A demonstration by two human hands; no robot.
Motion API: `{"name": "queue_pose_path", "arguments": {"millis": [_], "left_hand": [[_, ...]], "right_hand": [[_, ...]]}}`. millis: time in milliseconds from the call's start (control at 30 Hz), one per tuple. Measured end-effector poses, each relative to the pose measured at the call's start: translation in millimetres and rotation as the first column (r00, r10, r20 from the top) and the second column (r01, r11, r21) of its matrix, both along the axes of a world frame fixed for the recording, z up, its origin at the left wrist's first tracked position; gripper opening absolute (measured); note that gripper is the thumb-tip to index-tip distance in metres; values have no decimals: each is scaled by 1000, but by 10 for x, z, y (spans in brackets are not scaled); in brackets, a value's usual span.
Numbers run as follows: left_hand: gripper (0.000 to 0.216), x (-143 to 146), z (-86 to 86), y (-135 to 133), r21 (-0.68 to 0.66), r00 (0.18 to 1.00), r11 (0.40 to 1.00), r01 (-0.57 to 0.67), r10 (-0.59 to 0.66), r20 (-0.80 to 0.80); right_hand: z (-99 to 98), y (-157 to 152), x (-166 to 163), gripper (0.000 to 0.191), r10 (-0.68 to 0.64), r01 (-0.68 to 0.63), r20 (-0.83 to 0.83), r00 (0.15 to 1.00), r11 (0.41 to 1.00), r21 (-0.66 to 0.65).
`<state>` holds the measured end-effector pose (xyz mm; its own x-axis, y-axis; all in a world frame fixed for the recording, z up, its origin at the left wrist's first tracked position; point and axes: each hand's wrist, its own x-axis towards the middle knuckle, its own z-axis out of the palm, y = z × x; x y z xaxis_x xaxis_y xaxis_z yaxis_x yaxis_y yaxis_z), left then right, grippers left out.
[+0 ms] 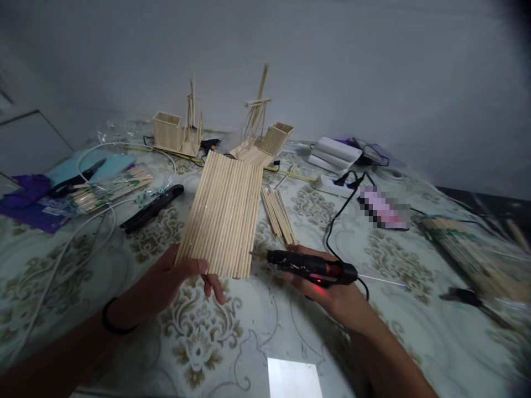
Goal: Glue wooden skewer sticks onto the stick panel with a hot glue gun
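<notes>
My left hand (188, 271) grips the lower left corner of a panel of wooden sticks (226, 213), thumb on top and fingers underneath. The sticks lie side by side, and the panel is tilted up off the table. In my right hand (319, 287) is a black hot glue gun (311, 266) with a glue stick out of its back and a red light glowing. Its nozzle points left, close to the panel's lower right edge; whether it touches I cannot tell. Loose wooden sticks (277, 213) lie just behind the glue gun.
Two stick-built models (168, 132) (277, 138) stand at the back. On the left lie a black utility knife (152, 209), scissors (77, 179) and bagged sticks (110, 190). A power strip (334, 185), a phone (384, 207) and a stick bundle (468, 251) are on the right. The gun's cord runs backward.
</notes>
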<state>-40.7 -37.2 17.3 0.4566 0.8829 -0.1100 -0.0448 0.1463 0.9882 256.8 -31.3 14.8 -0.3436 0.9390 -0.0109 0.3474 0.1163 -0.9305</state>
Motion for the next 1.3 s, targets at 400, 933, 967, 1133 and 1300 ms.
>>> {"name": "queue_pose_path", "arguments": {"millis": [400,933,967,1133,1300], "left_hand": [[37,-6,-3,10,19,1000,1000,6,-5,-22],[40,-14,-48,17,51,999,998,27,-28,34],[40,-14,-46,16,53,999,998,26,-28,33],[40,-4,-17,12,58,1000,998,10,-12,29],[39,5,-25,28,73,999,997,11,-15,51]], "right_hand": [[-14,-1,12,33,-10,9,38,999,1000,13],[-87,-26,58,29,-27,27,86,996,1000,6],[-95,-28,61,28,-33,31,83,996,999,21],[-121,-46,68,24,-63,60,55,996,997,53],[-101,-64,58,23,-77,75,54,996,996,44]]}}
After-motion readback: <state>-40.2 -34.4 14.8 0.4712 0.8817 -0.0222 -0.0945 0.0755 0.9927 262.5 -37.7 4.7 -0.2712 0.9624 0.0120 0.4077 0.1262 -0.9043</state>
